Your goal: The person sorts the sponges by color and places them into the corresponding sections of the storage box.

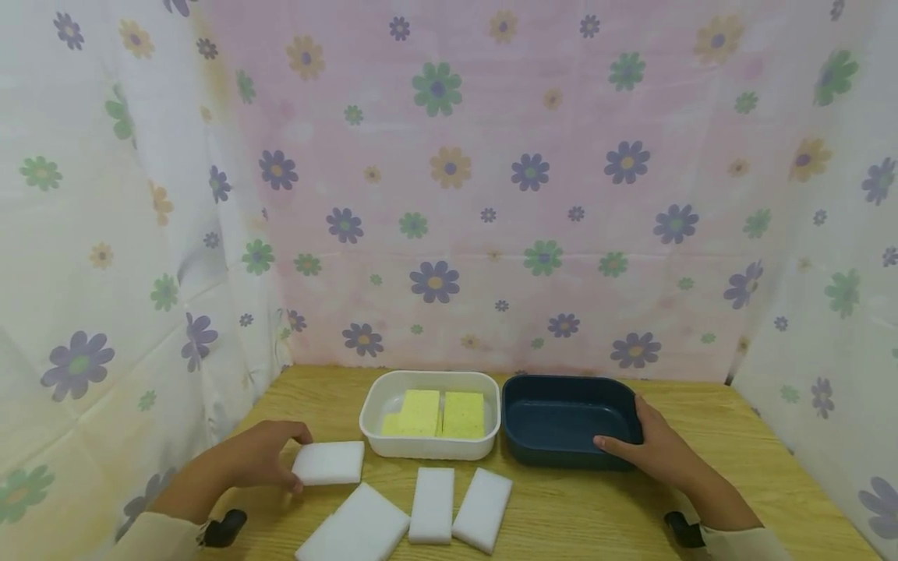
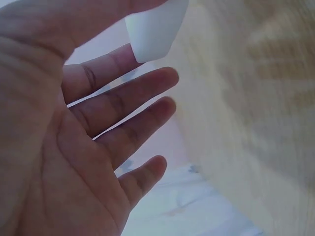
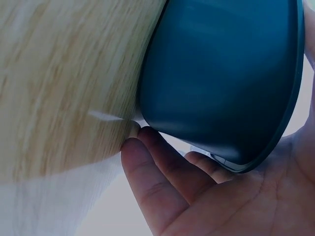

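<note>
Head view: toward desk's [image 1: 312, 401] left edge, white block [image 1: 330, 463] is pinched, best level, by left hand [image 1: 261, 453], dark box [image 1: 561, 456] gripped by right hand [image 1: 658, 442].

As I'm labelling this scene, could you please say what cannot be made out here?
Head: bases of the yellow blocks, hidden by the front of the white box.
Left wrist: part of the white block, cut by the top edge.
Right wrist: part of the dark box, cut likewise.

white blocks [image 1: 328, 463], yellow blocks [image 1: 463, 414], navy tub [image 1: 561, 455], flowered pink cloth [image 1: 484, 117]
</note>
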Demonstrator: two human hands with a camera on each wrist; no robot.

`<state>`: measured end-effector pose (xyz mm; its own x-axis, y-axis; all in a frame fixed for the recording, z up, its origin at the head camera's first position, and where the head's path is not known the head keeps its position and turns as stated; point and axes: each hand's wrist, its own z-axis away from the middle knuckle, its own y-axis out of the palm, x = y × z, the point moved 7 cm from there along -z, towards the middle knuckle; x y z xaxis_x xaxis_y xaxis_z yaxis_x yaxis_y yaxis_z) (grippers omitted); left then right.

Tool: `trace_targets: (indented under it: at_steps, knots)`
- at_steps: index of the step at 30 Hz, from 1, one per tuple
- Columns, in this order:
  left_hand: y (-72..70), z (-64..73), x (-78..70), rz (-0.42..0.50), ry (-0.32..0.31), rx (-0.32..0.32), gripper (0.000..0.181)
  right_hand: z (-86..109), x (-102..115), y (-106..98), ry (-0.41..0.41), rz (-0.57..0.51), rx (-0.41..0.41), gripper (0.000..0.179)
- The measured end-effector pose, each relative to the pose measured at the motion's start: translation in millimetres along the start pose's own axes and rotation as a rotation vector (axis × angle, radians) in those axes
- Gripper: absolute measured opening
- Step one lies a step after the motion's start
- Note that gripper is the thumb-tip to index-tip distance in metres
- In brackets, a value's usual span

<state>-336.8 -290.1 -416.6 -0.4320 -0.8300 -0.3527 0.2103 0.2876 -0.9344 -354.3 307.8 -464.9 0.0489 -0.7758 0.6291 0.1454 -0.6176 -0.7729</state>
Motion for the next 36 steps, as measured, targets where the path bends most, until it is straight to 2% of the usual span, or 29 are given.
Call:
trace_targets:
  at_steps: [7,15,28,36]
  knots:
    - [-6.9,0.6,-16.6,0.006,0.013,-0.009,0.051,-0.7,-0.9,-0.6,0.002,0.002,0.001,0.129]
    - [-7.9,-4.7,-46.3,0.089,0.058,0.051,0.047,0.1,-1.8,-0.4,0.011,0.009,0.002,0.129]
    - [-5.5,-22.4,-81.0,0.115,0.159,0.046,0.041,0.3,-1.3,0.2,0.001,0.003,-0.009,0.13]
    - [1.1,-38.0,-92.0,0.114,0.137,0.061,0.042,1.5,-1.5,0.6,0.013,0.001,-0.011,0.131]
